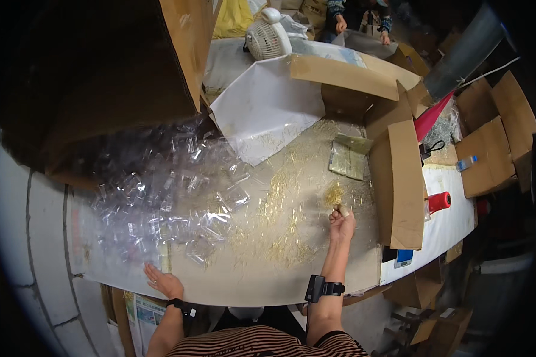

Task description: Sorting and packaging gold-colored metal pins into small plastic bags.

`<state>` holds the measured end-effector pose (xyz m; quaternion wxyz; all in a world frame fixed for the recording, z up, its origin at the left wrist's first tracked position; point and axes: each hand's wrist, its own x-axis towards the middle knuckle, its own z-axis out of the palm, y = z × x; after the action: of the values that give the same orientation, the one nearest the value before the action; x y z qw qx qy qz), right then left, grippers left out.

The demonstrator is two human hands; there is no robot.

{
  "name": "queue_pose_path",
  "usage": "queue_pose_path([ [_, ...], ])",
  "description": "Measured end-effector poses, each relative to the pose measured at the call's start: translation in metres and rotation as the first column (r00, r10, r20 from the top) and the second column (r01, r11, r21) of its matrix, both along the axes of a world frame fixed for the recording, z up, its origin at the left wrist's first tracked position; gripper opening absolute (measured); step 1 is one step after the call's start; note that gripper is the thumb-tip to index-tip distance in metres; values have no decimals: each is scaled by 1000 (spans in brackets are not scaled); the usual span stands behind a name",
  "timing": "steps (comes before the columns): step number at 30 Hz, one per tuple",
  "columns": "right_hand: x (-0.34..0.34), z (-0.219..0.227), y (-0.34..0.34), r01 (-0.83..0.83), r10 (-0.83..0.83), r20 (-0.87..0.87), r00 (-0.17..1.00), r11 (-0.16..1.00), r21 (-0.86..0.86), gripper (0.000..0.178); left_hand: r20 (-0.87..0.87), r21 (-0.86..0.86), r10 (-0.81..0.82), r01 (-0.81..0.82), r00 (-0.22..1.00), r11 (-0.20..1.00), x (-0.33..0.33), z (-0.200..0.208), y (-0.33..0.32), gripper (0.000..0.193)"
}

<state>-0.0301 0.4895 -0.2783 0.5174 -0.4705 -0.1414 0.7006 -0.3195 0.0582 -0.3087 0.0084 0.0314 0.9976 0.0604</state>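
Left grip spread at the desk edge; right grip seemingly pinching gold bits — gathering, I think — next needs gentle lifting.

**Gold on beige, red at three o'clock**

We see gold in the bunched strips at three o'clock and the loose strips at the centre, over a beige tabletop. Toward nine, the transparent plastic pieces glint white. The pouch between two and three is olive green; a pink sheet shows at two, a red cylinder at three. At twelve, the fan is white. At six, our shirt carries black and orange-tan stripes.
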Motion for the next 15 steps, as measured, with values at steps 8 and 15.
queue_pose_path([
  [8, 14, -20, 2, -25, -4, -245, 970, 993, -113, 14, -68, -8, -42, 41, 997, 999, -3, -15, -1, 68],
  [15, -2, 1, -15, 74, -76, -149, 986, 997, -19, 11, -68, 17, -40, 41, 997, 999, -3, -9, -3, 67],
])
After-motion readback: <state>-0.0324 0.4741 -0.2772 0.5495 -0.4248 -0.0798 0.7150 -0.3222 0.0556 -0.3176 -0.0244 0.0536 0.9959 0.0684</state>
